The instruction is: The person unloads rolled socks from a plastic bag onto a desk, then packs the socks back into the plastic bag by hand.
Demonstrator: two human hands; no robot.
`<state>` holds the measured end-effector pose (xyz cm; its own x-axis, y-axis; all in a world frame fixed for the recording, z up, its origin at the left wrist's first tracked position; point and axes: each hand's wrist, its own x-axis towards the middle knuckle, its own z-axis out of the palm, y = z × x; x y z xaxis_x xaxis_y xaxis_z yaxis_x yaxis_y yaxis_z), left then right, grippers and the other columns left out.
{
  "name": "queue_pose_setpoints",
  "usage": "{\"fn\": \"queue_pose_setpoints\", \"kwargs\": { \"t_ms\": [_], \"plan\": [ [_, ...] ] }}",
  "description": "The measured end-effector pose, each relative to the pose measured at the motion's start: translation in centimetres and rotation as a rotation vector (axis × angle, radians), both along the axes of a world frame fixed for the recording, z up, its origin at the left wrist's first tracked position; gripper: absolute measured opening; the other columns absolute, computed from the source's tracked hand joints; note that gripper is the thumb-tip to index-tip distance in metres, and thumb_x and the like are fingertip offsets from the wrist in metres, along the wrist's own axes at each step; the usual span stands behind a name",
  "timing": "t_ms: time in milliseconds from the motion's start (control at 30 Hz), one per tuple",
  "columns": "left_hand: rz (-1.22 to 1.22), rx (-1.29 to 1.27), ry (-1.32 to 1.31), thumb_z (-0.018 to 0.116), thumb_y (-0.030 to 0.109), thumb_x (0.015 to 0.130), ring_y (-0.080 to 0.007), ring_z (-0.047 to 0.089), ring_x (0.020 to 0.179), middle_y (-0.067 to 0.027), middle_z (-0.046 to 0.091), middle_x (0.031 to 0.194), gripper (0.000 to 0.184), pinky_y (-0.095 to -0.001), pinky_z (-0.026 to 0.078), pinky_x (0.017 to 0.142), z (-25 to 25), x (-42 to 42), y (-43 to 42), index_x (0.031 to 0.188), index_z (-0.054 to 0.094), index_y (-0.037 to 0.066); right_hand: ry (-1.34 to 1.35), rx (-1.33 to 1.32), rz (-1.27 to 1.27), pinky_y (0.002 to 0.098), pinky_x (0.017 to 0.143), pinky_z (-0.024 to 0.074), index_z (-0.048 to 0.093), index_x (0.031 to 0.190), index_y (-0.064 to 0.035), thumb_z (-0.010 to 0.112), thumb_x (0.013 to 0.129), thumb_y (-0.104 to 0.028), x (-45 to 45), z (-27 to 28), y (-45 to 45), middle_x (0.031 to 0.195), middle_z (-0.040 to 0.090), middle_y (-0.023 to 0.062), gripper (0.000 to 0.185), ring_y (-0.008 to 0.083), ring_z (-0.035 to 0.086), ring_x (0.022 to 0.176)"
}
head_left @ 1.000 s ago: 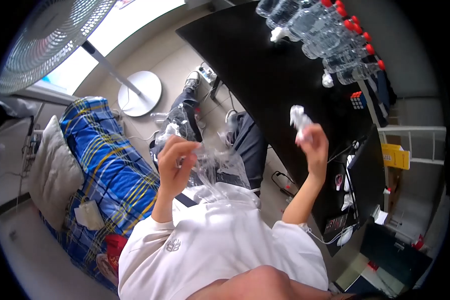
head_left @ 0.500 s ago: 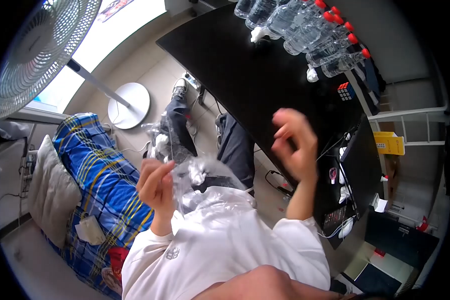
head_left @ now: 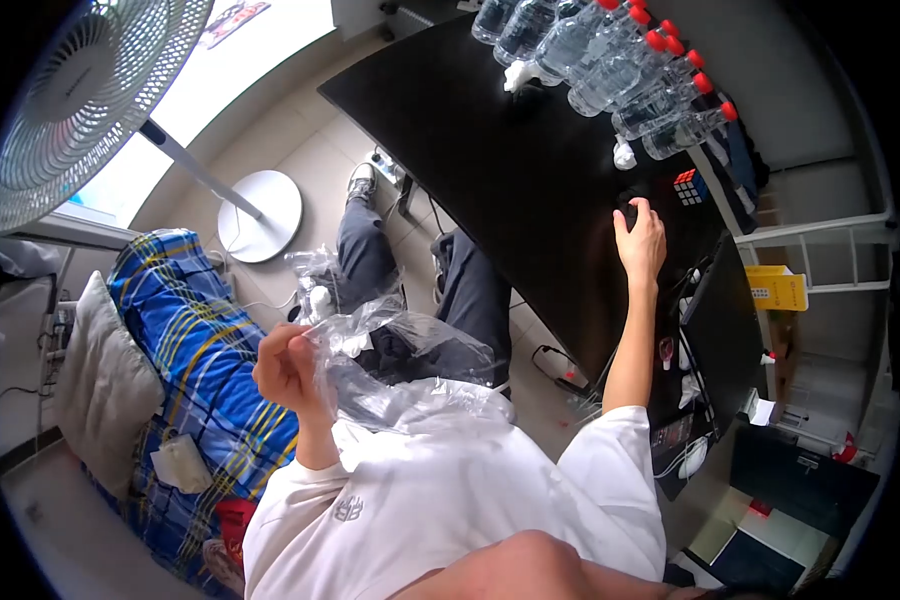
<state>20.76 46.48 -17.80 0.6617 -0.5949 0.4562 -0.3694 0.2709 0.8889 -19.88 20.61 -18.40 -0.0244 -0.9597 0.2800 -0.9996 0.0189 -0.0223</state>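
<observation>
While a seated person's left hand [head_left: 290, 372] is clamping its grip on a clear plastic bag [head_left: 370, 390] over the lap, the right hand [head_left: 643, 245] is poised at the dark surface [head_left: 490, 170], its grip parted. Just past its fingertips a puzzle cube [head_left: 690, 187] is standing; red-capped bottles [head_left: 610, 72] are crowding the far end, and a crumpled white wad [head_left: 624, 154] is lying beside them.
</observation>
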Motion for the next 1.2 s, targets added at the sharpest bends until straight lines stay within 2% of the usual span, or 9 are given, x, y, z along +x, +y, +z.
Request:
{"fn": "queue_pose_setpoints", "kwargs": {
  "t_ms": [100,267,333,400,600,767,933,1133,1200],
  "plan": [
    [0.085,0.039,0.018,0.063,0.028,0.106,-0.0057,0.051,0.065,-0.001,0.06,0.075,0.031,-0.0209,0.039,0.061,-0.6,0.5,-0.3,0.09,0.063,0.001,-0.228,-0.026,0.154,0.0487,0.083,0.0538,0.069,0.105,-0.0037,0.073,0.088,-0.023,2.9,0.8,2.1,0.103,0.072,0.021,0.025,0.0435,0.068,0.097],
    [0.097,0.087,0.149,0.059,0.027,0.107,-0.0032,0.051,0.063,-0.0007,0.062,0.073,0.029,-0.0184,0.038,0.058,-1.6,0.9,-1.3,0.094,0.061,0.001,-1.088,0.224,0.486,0.0247,0.067,0.0443,0.062,0.087,-0.0007,0.065,0.086,-0.011,7.3,7.0,9.4,0.079,0.061,0.0062,0.011,0.0116,0.057,0.071],
    [-0.016,0.055,0.212,0.06,0.017,0.106,-0.0036,0.056,0.074,-0.0041,0.07,0.088,0.02,-0.0171,0.041,0.067,-1.2,0.7,-1.5,0.1,0.063,-0.001,-1.23,0.184,0.763,0.0245,0.062,0.0424,0.06,0.08,-0.0021,0.072,0.079,-0.018,8.9,7.9,11.5,0.078,0.062,0.0073,0.02,0.0134,0.057,0.066],
    [-0.054,0.034,0.207,0.06,0.019,0.107,-0.0048,0.059,0.074,-0.0067,0.072,0.089,0.022,-0.0174,0.042,0.066,-0.7,0.1,-1.8,0.101,0.063,-0.001,-1.193,0.18,0.819,0.0276,0.061,0.0449,0.062,0.08,-0.0032,0.076,0.076,-0.019,11.4,9.1,13.6,0.074,0.062,0.0084,0.022,0.0169,0.06,0.067],
    [-0.156,-0.038,0.166,0.059,0.022,0.107,-0.0077,0.061,0.073,-0.0097,0.072,0.089,0.025,-0.0193,0.044,0.066,-0.8,-1.0,-1.9,0.099,0.06,-0.002,-1.054,0.473,0.907,0.0293,0.069,0.0513,0.067,0.115,-0.0011,0.081,0.076,-0.011,17.9,7.1,15.8,0.089,0.07,0.0098,0.043,0.0191,0.067,0.074],
    [-0.104,-0.031,0.124,0.058,0.021,0.107,-0.0091,0.061,0.075,-0.0111,0.071,0.089,0.025,-0.0212,0.045,0.067,-0.7,-0.5,-1.3,0.098,0.059,-0.002,-1.128,0.174,0.807,0.0318,0.079,0.0543,0.064,0.123,-0.0029,0.084,0.083,-0.027,16.3,7.9,15.6,0.106,0.067,0.0133,0.051,0.0214,0.068,0.09],
    [0.001,-0.01,0.126,0.061,0.035,0.106,-0.008,0.053,0.07,-0.0058,0.066,0.081,0.037,-0.023,0.041,0.065,-0.5,-1.0,-1.9,0.091,0.06,0.001,-1.399,-0.216,0.975,0.0323,0.073,0.0514,0.058,0.116,-0.0008,0.083,0.085,-0.035,15.4,6.8,17.2,0.097,0.063,0.0155,0.053,0.0238,0.061,0.081],
    [-0.152,-0.107,0.185,0.06,0.022,0.106,-0.0145,0.058,0.073,-0.0143,0.067,0.084,0.028,-0.024,0.044,0.066,-0.7,-1.0,-2.3,0.095,0.056,-0.003,-0.544,0.2,1.068,0.0387,0.08,0.0572,0.075,0.114,-0.0083,0.074,0.077,-0.063,16.8,8.6,15.4,0.114,0.073,0.0096,0.066,0.0311,0.07,0.096],
    [-0.138,-0.131,0.119,0.061,0.023,0.106,-0.0147,0.057,0.072,-0.0137,0.067,0.083,0.029,-0.0258,0.044,0.066,-0.9,-1.0,-2.7,0.094,0.055,-0.003,-0.557,0.074,0.959,0.0402,0.082,0.0569,0.074,0.112,-0.0066,0.076,0.083,-0.051,14.6,9.2,13.0,0.112,0.073,0.0126,0.053,0.0322,0.07,0.098]
  ]
}}
